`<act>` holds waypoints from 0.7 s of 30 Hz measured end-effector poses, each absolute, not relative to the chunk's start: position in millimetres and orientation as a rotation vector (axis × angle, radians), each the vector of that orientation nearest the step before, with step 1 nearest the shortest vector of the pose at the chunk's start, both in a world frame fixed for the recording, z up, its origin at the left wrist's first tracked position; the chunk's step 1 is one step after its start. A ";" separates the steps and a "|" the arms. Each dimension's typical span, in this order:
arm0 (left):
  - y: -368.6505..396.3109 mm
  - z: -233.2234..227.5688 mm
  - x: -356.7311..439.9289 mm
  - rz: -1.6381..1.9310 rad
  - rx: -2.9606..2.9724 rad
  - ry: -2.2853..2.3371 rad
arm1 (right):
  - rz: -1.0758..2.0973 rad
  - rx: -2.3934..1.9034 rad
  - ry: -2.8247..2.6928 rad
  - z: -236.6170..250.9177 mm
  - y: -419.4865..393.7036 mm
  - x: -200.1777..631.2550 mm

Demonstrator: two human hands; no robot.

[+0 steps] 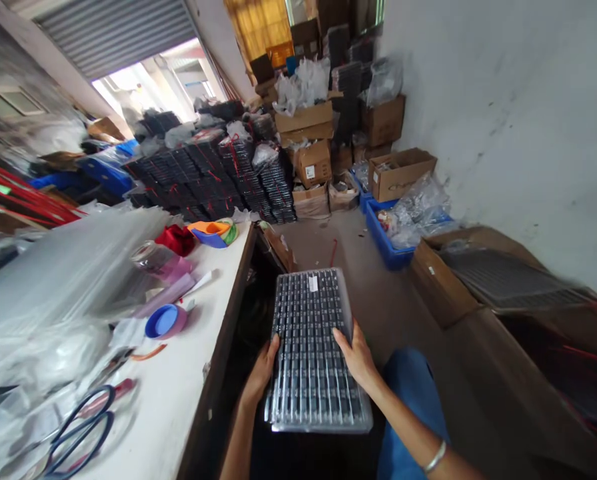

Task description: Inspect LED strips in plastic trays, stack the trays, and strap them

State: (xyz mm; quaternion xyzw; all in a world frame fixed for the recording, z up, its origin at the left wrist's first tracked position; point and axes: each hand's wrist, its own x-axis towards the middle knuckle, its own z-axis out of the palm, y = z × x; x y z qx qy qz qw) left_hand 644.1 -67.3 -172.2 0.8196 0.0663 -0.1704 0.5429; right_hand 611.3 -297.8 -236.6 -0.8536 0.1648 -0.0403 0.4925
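At the near left a pair of blue-handled scissors [81, 427] lies on the white table [178, 400], among heaps of clear plastic bags [63, 280]; a little farther along the table sits a small blue bowl [164, 321], and at its far end a stack of coloured bowls [214, 233]; right of the table edge, low in the middle of the view, the left hand [261, 369] grips the left long edge of a stack of clear plastic trays [312, 347] filled with rows of small dark parts, fingers curled round the side; the stack is held level above the lap, its far end pointing away over the floor; the right hand [357, 357] clasps the right long edge, fingers spread over the top, a bracelet [435, 457] on the wrist; farther off stand bundled black trays [213, 177] and cardboard boxes [311, 143]; to the right a blue crate [385, 240], then an open cardboard box [478, 280] near the white wall [518, 120].
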 end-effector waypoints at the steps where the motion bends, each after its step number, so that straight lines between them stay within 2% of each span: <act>1: -67.5 -172.2 644.4 -0.398 1.945 0.151 | -0.094 -2.074 0.413 -236.6 -297.4 611.3; 8: -69.7 -176.3 644.1 -0.333 1.919 0.104 | -0.072 -2.163 0.449 -212.9 -299.4 604.5; 13: -72.0 -175.6 641.7 -0.302 1.889 0.093 | -0.185 -2.656 -0.070 -183.0 -306.3 605.7; 16: -72.9 -173.1 641.3 -0.295 1.883 0.090 | -0.135 -2.728 -0.281 -171.2 -302.2 615.0; 21: -75.2 -167.3 639.0 -0.268 1.879 0.083 | -0.132 -2.776 -0.170 -163.7 -268.0 623.0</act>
